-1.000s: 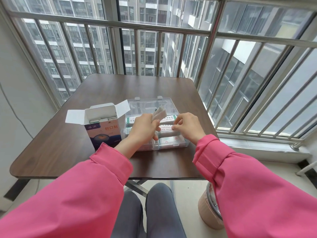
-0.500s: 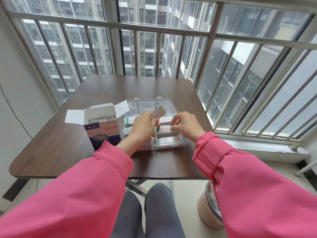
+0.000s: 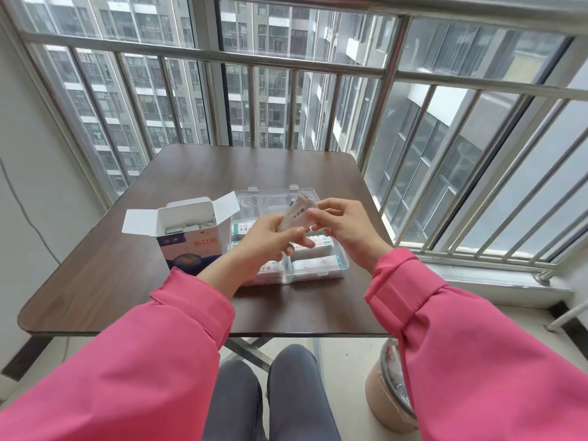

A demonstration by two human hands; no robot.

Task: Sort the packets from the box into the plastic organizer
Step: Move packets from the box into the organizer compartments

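An open cardboard box (image 3: 194, 246) with white flaps and a blue front stands on the table, with several packets visible inside. To its right lies the clear plastic organizer (image 3: 331, 270), lid open, its compartments holding white packets. Above the organizer my left hand (image 3: 269, 240) grips a small stack of white packets (image 3: 297, 213). My right hand (image 3: 345, 226) pinches the top of that same stack from the right. Both hands hover above the organizer's middle compartments and hide part of it.
The dark wooden table (image 3: 111, 275) sits against a railed window. A brown bin (image 3: 386, 399) stands on the floor at the lower right. My knees (image 3: 264, 396) are under the table's front edge.
My right hand has lifted off the organizer and come up to the stack held by my left hand. The left hand has tilted the stack toward the right hand.
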